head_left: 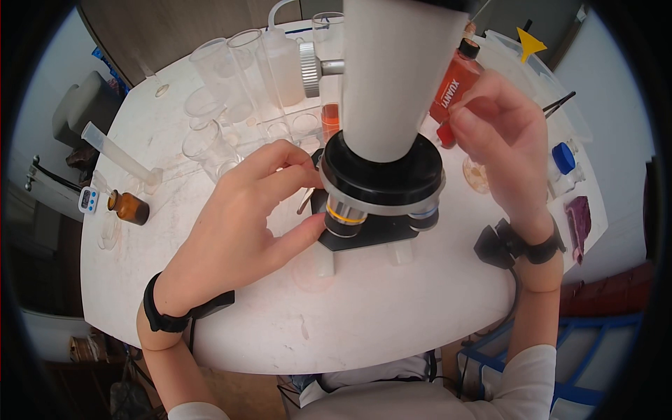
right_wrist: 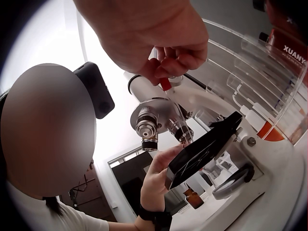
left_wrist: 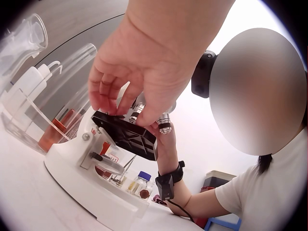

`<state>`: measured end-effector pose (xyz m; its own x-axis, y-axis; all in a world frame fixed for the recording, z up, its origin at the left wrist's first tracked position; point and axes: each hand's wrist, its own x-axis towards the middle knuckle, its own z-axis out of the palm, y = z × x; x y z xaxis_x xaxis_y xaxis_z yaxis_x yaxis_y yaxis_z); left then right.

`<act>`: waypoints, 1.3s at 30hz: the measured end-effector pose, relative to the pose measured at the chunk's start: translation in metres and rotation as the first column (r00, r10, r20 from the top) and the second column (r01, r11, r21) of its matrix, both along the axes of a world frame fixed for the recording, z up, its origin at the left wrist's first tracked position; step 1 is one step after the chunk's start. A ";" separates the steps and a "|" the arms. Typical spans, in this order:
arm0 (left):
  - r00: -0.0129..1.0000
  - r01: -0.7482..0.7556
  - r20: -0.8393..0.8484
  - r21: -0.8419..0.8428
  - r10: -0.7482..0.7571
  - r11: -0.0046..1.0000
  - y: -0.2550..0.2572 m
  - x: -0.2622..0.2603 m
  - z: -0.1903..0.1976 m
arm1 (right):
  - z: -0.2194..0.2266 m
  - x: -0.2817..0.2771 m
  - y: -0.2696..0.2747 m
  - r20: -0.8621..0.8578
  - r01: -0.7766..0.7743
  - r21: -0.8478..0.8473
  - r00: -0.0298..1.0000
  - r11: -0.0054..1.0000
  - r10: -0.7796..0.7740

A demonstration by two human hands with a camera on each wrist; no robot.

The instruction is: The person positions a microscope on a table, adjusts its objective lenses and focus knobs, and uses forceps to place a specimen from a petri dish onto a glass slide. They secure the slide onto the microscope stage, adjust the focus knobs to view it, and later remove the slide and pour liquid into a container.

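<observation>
A white microscope (head_left: 392, 84) stands in the middle of the table, its objectives (head_left: 345, 213) over the black stage (head_left: 364, 234). My left hand (head_left: 245, 210) is at the stage's left side, curled fingers on top and thumb at the near corner. A thin metal strip (head_left: 305, 201) shows between thumb and fingers; the fingertips are partly hidden. To the right of the tube, my right hand (head_left: 500, 129) pinches the red rubber bulb (right_wrist: 165, 84) of what looks like a dropper. Its lower part is hidden behind the tube in the head view.
Clear beakers (head_left: 210, 150), cylinders and a white wash bottle (head_left: 285, 73) stand behind on the left. Further left are a brown bottle (head_left: 129, 208) and a small timer (head_left: 88, 200). A red XUANYI bottle (head_left: 455, 80), a petri dish (head_left: 476, 175) and a blue-capped bottle (head_left: 563, 159) are at right.
</observation>
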<state>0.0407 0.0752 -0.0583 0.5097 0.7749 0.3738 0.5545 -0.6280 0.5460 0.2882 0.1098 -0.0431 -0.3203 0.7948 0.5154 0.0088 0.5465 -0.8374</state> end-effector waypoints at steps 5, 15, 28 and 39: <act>1.000 -0.005 -0.005 -0.009 0.005 1.000 0.000 0.000 0.000 | 0.005 0.001 -0.002 0.046 0.032 -0.003 0.998 0.999 -0.032; 1.000 -0.010 -0.003 -0.006 0.010 1.000 -0.001 0.000 0.000 | 0.004 -0.001 -0.001 0.022 0.074 0.037 0.997 0.997 -0.075; 0.999 0.000 -0.038 -0.017 0.000 1.000 -0.003 0.003 0.005 | 0.024 0.012 -0.006 -0.045 0.119 -0.022 0.992 0.993 -0.120; 0.997 -0.072 -0.030 0.053 0.073 0.996 -0.010 0.015 0.009 | 0.058 0.042 0.025 -0.099 0.325 -0.025 0.940 0.945 -0.326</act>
<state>0.0561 0.0653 -0.0490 0.4650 0.7905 0.3986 0.6161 -0.6123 0.4955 0.3297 0.1351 0.0151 0.0097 0.8515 0.5243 0.1004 0.5208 -0.8477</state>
